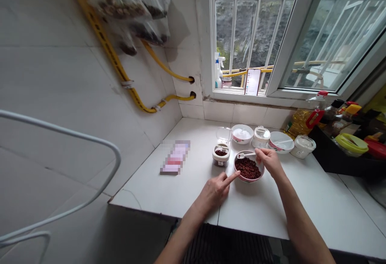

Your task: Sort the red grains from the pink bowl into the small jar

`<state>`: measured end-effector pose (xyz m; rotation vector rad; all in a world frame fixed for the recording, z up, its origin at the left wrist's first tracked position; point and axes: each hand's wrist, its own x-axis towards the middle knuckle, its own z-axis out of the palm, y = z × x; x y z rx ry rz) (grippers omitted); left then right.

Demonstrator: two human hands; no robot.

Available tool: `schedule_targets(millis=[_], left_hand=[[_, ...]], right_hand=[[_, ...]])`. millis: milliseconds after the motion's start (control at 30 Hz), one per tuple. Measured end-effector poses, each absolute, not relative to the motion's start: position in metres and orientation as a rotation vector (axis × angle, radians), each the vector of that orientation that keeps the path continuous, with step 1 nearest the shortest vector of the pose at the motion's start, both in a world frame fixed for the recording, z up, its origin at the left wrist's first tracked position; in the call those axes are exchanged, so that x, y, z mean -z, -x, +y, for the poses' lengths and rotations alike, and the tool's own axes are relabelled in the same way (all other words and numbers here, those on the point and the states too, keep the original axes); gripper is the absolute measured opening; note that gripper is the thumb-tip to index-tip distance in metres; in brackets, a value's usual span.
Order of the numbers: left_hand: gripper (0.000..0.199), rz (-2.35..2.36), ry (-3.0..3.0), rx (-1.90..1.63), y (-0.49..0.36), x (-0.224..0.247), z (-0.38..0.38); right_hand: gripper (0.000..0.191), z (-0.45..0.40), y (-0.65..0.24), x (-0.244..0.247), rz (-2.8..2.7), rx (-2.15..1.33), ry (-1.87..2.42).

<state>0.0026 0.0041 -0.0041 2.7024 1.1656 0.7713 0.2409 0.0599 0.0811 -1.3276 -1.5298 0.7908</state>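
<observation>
A small white spoon (247, 155) is pinched in the fingers of my right hand (269, 162). Its scoop end is over the far left part of a bowl (249, 180) with a pinkish outside, and a little dark red matter shows in the scoop. Dark red dried bits (247, 169), perhaps peppercorns, fill much of that bowl. My left hand (215, 189) rests on the counter with its index finger stretched to the bowl's near left rim and the other fingers curled; it holds nothing. Left of the bowl, a small jar (221, 159) with its clear lid (224, 134) raised contains similar bits.
Behind stand a bowl of white grains (242, 132), a lidded jar (261, 136), a bowl with a white spoon (281, 142) and another jar (304, 147). An oil bottle (307, 113) and a black condiment box (327, 149) are right. A blurred pink object (175, 158) lies left.
</observation>
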Motion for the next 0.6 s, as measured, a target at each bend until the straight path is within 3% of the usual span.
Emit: schedule_targets(millis=[200,433,600], left_hand=[[0.071,1.154,-2.713,-0.79,-0.003,0.005,0.005],[0.072,1.205,-2.753,-0.755,-0.006,0.012,0.008],[0.072,1.227,-2.751,-0.752,-0.006,0.011,0.008]], right_hand=[[0.057,0.059,-0.21,-0.094,-1.554,-0.743,1.213],[0.044,0.054,-0.174,-0.098,-1.969,-0.039,1.101],[0.04,0.049,-0.178,-0.098,-2.124,0.14,1.032]])
